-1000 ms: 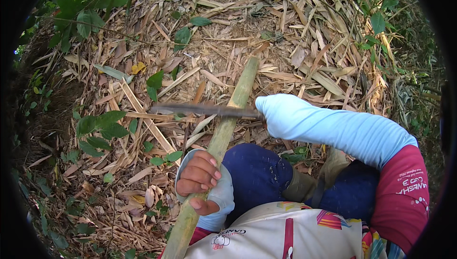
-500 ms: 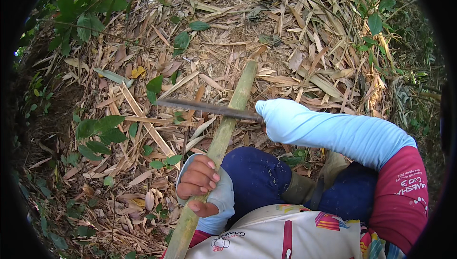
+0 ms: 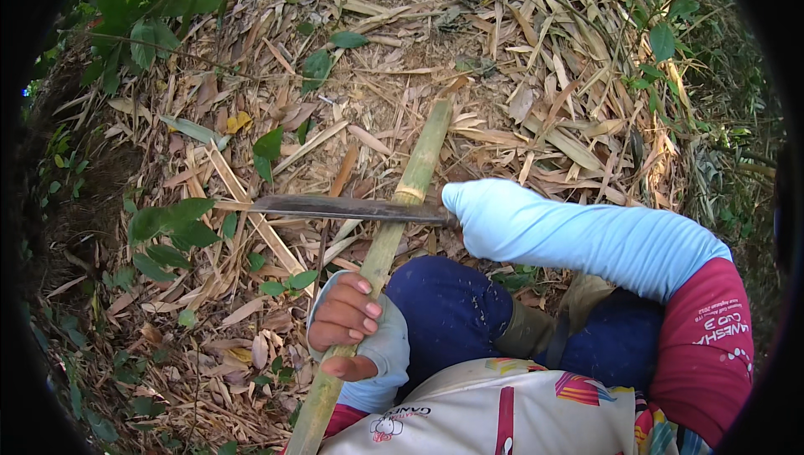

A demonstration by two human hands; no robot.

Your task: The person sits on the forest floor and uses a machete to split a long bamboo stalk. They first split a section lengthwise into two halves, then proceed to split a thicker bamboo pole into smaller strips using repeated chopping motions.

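Note:
My left hand point(image 3: 345, 321) wraps round a long, flat strip of split green bamboo point(image 3: 425, 154), fingers over its face. The strip runs slantwise from my lap up to the litter ahead of me. A dark machete blade point(image 3: 327, 207) lies across the strip, touching or just over it, below a pale scraped band. Its tip points left. My right hand point(image 3: 469, 208), covered by a light blue sleeve, is closed at the machete's right end; the fingers and the handle are mostly hidden by the cloth.
Dry bamboo leaves and shavings point(image 3: 569, 154) cover the ground. A thin split piece point(image 3: 255, 212) lies left of the strip. Green leafy plants point(image 3: 180, 229) stand at the left, with more at the upper right point(image 3: 662, 41). My bent blue-trousered knee point(image 3: 448, 304) is beside my left hand.
The machete has come down along the bamboo toward me, and its blade now shows more of its flat side. A pale scraped band shows on the strip. My left hand keeps its grip.

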